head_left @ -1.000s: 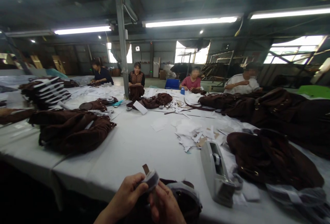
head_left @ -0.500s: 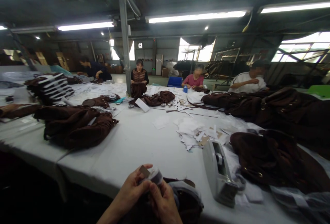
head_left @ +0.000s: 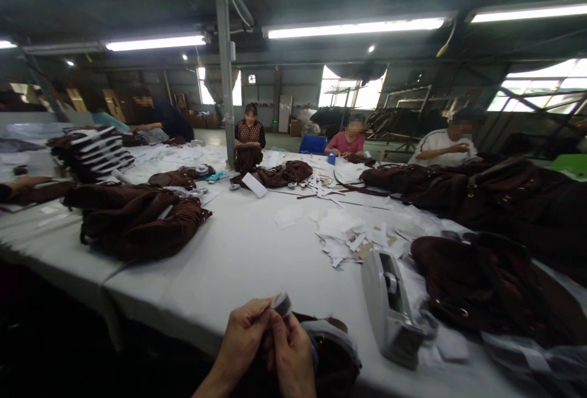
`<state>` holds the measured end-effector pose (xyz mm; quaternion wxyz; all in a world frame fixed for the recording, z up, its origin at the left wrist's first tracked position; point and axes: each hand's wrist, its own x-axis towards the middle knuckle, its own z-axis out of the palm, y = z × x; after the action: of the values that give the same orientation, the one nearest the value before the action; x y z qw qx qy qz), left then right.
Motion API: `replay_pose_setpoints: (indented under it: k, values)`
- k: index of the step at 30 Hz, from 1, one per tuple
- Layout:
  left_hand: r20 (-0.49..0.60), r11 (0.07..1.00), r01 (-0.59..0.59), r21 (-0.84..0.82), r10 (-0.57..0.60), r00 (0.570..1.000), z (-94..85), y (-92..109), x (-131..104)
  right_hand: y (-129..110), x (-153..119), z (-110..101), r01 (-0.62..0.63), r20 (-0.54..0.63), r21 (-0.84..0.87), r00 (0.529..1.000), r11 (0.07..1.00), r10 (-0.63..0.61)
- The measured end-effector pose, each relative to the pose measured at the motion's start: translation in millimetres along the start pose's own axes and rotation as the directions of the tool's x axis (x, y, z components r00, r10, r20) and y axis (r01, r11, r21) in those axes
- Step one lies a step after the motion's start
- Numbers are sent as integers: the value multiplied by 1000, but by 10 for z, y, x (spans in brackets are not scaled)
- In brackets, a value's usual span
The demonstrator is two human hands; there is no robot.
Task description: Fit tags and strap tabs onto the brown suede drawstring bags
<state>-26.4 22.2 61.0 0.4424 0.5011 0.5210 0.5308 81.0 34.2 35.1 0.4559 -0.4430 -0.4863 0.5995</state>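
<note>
My left hand (head_left: 245, 334) is closed, its thumb and fingers pinched together at a small grey and white roll (head_left: 281, 304). Against it, my right hand (head_left: 292, 349) is closed too, with its thumb on the lower side of the same roll. The roll stands up above the fingertips; its lower part is hidden by them. Below and behind my hands lies a dark brown bag (head_left: 337, 364) with pale wrapping along its edge, close to the table's front edge. To the right of it stands a grey tape dispenser (head_left: 389, 306).
Brown bags (head_left: 142, 221) lie left on the white table (head_left: 238, 251), others (head_left: 495, 288) at the right. Paper scraps (head_left: 342, 233) are heaped beyond the dispenser. A post (head_left: 224, 80) rises at the far side, where several people sit. Another person's hand (head_left: 27, 184) shows far left.
My left hand has moved right and closer to my right hand. The brownish flat piece by its fingers no longer shows, and the roll has turned. A co-worker at the left has leaned over.
</note>
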Motion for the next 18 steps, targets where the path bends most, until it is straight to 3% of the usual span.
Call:
replay_pose_setpoints:
  k: [7, 15, 18]
  values:
    - [6, 998, 12, 64, -12, 1000, -84, 58, 8, -1, 28, -65, -133, 206, 256, 975, 958, 81]
    - [87, 994, 56, 97, -65, 994, -45, 64, -6, 33, 15, -13, -131, 154, 349, 985, 928, 82]
    - [27, 982, 5, 190, -10, 1000, 2, 41, -27, 46, 35, 0, -87, 115, 312, 992, 946, 53]
